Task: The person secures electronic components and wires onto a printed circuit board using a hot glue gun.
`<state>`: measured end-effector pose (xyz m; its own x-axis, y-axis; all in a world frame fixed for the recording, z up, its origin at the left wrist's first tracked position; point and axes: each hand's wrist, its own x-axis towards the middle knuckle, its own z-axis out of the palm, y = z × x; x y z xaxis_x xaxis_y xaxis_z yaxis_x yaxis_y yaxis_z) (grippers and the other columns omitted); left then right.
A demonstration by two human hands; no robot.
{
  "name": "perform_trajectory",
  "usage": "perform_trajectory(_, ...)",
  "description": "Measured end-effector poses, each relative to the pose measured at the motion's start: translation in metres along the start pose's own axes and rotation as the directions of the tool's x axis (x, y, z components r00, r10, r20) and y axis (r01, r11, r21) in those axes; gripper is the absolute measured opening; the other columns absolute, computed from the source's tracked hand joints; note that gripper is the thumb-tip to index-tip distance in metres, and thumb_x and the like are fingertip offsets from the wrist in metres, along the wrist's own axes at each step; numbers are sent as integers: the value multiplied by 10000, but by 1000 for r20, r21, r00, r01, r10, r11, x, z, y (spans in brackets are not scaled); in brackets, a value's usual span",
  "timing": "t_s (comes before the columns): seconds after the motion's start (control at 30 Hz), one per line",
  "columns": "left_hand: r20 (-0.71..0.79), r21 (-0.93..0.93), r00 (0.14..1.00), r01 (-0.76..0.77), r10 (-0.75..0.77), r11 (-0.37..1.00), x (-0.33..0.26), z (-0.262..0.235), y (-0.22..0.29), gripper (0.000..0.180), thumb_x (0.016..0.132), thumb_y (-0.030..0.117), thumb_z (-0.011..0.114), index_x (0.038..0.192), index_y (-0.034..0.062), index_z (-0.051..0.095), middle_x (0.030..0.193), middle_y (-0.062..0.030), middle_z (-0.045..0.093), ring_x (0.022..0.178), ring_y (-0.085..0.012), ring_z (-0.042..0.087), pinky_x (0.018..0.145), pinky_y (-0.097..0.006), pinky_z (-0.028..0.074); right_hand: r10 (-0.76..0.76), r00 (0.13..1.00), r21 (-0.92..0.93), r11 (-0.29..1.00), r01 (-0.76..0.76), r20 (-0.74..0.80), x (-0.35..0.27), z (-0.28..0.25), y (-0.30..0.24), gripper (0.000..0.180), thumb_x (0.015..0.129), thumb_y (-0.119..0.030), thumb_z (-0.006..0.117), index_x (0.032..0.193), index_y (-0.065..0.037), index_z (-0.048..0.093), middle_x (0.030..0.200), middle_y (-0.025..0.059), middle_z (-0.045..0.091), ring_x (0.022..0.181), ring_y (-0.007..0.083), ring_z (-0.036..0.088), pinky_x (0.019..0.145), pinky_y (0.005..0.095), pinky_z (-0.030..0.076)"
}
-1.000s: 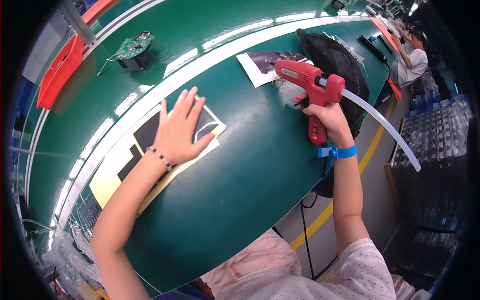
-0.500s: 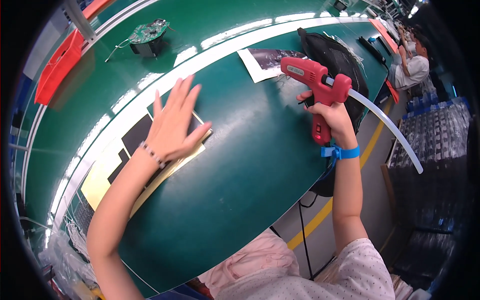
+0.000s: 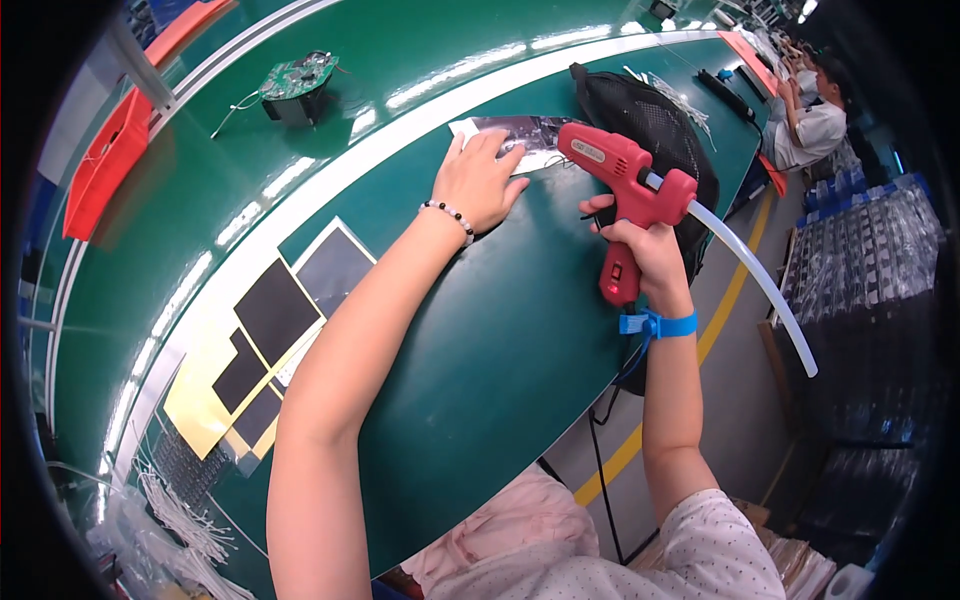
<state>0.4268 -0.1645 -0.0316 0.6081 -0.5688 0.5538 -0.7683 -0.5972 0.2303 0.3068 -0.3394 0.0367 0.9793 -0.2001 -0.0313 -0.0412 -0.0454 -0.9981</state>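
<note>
Now our right hand (image 3: 645, 245) is gripping the glue gun (image 3: 612, 160), our left hand (image 3: 474, 190) splaying open over the sheet (image 3: 535, 132), contact unclear. We're risking scorches if the glue gun's dipping.

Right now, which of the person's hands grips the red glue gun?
The right hand, with the blue band at its wrist, grips the glue gun. The left hand, with a beaded bracelet, is instead spread at the white-edged sheet.

Smooth plastic, that glue gun (image 3: 632, 190) was; mesh covered the bag (image 3: 655, 125) near the right edge of the glossy table (image 3: 500, 360)!
</note>
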Motion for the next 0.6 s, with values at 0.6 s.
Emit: perform_trajectory(0.6, 67, 162, 995, 65, -77, 985, 7, -10, 6, 374, 705, 184, 610, 1067, 120, 542, 969, -85, 510, 896, -253, 476, 711, -373, 403, -10, 997, 130, 991, -1, 83, -13, 4, 4, 559, 613, 73, 555, 1151, -23, 436, 886, 79, 592, 799, 125, 548, 698, 258, 457)
